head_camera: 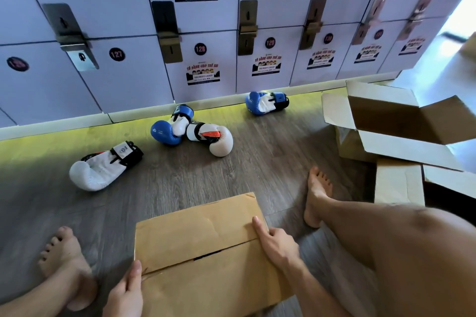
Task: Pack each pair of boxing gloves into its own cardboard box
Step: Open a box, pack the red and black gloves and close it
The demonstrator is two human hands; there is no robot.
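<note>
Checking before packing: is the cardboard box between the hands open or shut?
Shut. The cardboard box has its top flaps flat, meeting at a slightly gapped seam; the left hand and right hand hold its sides.

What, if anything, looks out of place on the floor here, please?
The pairs are split up: one blue boxing glove touches a white boxing glove mid-floor, while the second blue glove lies apart by the lockers and the second white glove lies far left. The left hand and right hand grip a closed cardboard box.
</note>
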